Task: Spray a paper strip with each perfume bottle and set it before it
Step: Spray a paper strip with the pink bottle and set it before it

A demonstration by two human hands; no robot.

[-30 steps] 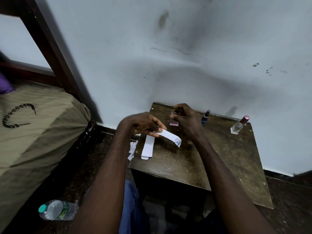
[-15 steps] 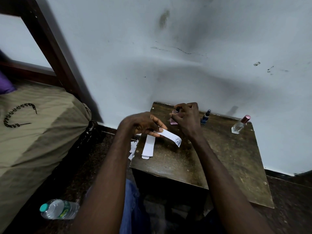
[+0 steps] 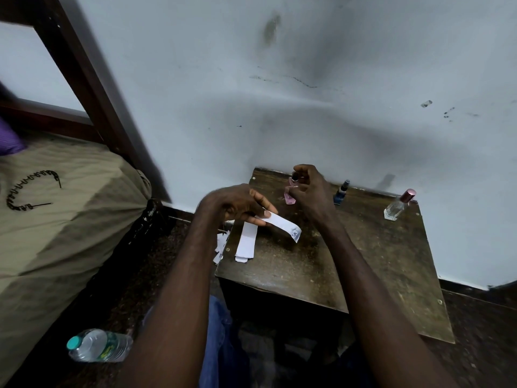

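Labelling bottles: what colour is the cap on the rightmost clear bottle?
The cap is pink, clearest in the head view.

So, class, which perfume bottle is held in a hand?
The pink bottle, in the right hand; the blue bottle and clear bottle stand untouched on the table; the left hand pinches a paper strip.

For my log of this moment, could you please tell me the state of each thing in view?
pink bottle, gripped by the right hand, tilted.
paper strip, pinched by the left hand, above the table.
blue bottle, upright.
clear bottle, upright, pink cap on.
spare strips, lying at the table's left edge.
water bottle, on its side on the floor.
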